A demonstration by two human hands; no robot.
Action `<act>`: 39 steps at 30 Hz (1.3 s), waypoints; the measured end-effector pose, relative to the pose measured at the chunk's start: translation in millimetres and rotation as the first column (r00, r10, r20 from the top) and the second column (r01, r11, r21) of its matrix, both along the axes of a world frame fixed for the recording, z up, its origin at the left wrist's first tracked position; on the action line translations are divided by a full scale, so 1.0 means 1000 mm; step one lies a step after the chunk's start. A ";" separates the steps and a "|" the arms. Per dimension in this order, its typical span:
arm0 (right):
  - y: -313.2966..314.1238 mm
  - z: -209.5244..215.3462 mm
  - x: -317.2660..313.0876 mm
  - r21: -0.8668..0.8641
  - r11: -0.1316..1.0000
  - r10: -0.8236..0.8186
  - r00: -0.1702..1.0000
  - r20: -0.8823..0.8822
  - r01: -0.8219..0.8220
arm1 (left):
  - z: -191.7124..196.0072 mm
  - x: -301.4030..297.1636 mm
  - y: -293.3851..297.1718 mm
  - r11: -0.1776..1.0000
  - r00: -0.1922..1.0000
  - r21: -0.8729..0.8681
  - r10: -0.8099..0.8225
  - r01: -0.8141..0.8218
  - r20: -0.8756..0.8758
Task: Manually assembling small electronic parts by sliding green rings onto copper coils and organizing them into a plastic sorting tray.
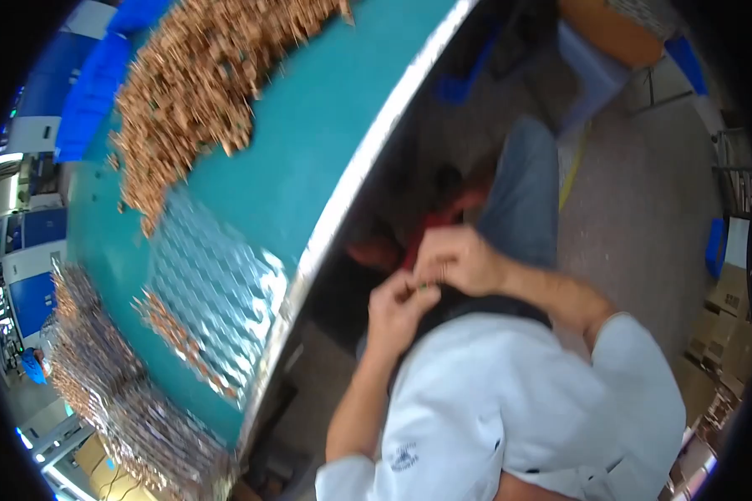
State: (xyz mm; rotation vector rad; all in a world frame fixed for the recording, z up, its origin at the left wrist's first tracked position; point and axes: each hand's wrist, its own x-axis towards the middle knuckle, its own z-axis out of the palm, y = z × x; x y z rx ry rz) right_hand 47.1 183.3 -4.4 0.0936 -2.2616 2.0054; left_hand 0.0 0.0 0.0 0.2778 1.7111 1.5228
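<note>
My left hand (393, 316) and my right hand (468, 263) meet in front of my body, off the table's edge, with fingertips pinched together. Between them shows a tiny greenish piece (424, 286); its kind is too small to make out, and the fingers hide most of it. To the left, on the green table (309, 125), lies a clear plastic blister tray (217, 284) with rows of pockets. Small copper-coloured parts (175, 334) fill the row along its left side. A large heap of similar copper-coloured parts (200, 83) spreads beyond the tray.
Stacked filled trays (134, 401) stand at the table's near left. A blue bin (100, 100) sits behind the heap. The table's metal edge (351, 184) runs between the tray and my hands. A plastic stool (589, 75) and cardboard boxes (723, 321) are at the right.
</note>
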 end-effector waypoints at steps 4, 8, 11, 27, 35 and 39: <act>-0.038 -0.009 -0.081 -0.031 0.985 -0.175 0.963 -0.204 0.172 | 0.004 -0.087 -0.024 0.997 0.996 0.044 0.053 -0.056 0.073; -0.020 0.052 -0.027 -0.036 0.993 -0.119 0.987 -0.107 0.116 | 0.063 -0.015 -0.008 0.980 0.957 0.032 0.183 -0.195 0.224; 0.008 0.077 -0.068 0.061 0.974 -0.187 0.922 -0.338 0.219 | 0.076 -0.022 -0.004 0.973 0.947 0.045 0.208 -0.225 0.243; 0.152 0.093 -0.285 0.755 0.535 -0.127 0.919 -0.373 0.380 | 0.144 -0.072 -0.195 0.619 0.298 -0.008 0.367 -0.785 -0.881; 0.125 0.076 -0.274 0.580 0.709 -0.087 0.865 -0.494 0.402 | 0.168 -0.108 -0.253 0.351 0.212 -0.178 0.062 -0.919 -0.975; 0.112 0.080 -0.242 0.399 0.865 -0.119 0.898 -0.424 0.304 | 0.157 -0.129 -0.256 0.342 0.226 -0.218 -0.014 -0.914 -0.974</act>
